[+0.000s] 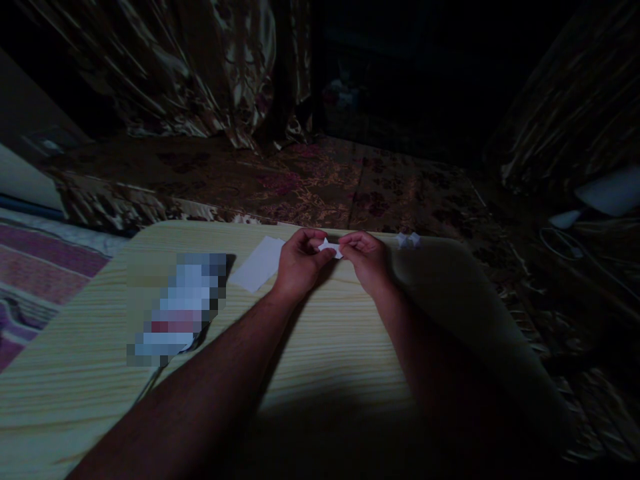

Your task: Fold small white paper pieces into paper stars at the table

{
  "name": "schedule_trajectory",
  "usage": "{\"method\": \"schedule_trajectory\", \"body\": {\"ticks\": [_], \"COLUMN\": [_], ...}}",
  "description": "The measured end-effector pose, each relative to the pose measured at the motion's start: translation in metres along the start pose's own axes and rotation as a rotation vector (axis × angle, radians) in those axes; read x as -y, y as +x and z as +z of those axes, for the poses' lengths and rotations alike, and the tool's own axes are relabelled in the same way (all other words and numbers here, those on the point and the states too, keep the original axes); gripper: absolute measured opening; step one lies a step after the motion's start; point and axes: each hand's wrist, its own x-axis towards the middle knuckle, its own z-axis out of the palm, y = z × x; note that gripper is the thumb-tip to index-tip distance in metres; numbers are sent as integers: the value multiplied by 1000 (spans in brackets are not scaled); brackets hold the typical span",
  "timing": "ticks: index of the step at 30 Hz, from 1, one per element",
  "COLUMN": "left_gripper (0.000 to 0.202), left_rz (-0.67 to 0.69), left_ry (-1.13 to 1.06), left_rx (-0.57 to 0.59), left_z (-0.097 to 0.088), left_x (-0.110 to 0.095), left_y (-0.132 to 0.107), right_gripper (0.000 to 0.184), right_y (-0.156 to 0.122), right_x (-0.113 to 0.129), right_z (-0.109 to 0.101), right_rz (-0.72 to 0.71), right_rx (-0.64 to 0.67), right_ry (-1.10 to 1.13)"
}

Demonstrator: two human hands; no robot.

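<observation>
Folded white paper [328, 249] sits pinched at the centre of the clock, near the far edge of the table, with twelve pointing away from the person. The left hand [300, 267] grips it from the 9 o'clock side, thumb across its near face; the right hand [369, 263] pinches its 3 o'clock end between thumb and fingers. Just beyond the left hand, at 9 o'clock, a white sheet [254, 265] lies flat, partly hidden by that hand. Two small white folded pieces [415, 240] rest side by side at 3 o'clock. Past 8 o'clock lies a pixelated object [183, 303], its details masked. All these are on the pale wood-grained table [330, 353]. Outward, a flower-patterned cover [300, 177] runs across 12 o'clock, a shiny curtain [240, 73] hangs at 11, and striped cloth [43, 267] shows at 9.
</observation>
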Motion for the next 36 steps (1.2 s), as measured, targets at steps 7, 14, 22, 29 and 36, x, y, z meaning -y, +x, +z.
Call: {"method": "schedule_trajectory", "body": {"ticks": [7, 14, 22, 29, 36], "left_gripper": [37, 39, 37, 36, 33], "left_rz": [-28, -42, -55, -58, -79], "left_ry": [-4, 15, -32, -36, -23], "left_rx": [-11, -15, -31, -48, -68], "left_z": [0, -1, -1, -2, 0], "left_x": [-1, -3, -2, 1, -4], "left_y": [0, -1, -1, -1, -3], "right_gripper": [13, 14, 17, 19, 19], "right_y": [1, 1, 0, 1, 0], "right_x": [-4, -3, 0, -4, -3], "right_z": [-1, -1, -1, -3, -3], "right_rz": [-4, 26, 57, 55, 51], "right_rx": [18, 22, 46, 75, 83], "right_ry": [15, 37, 53, 36, 9]}}
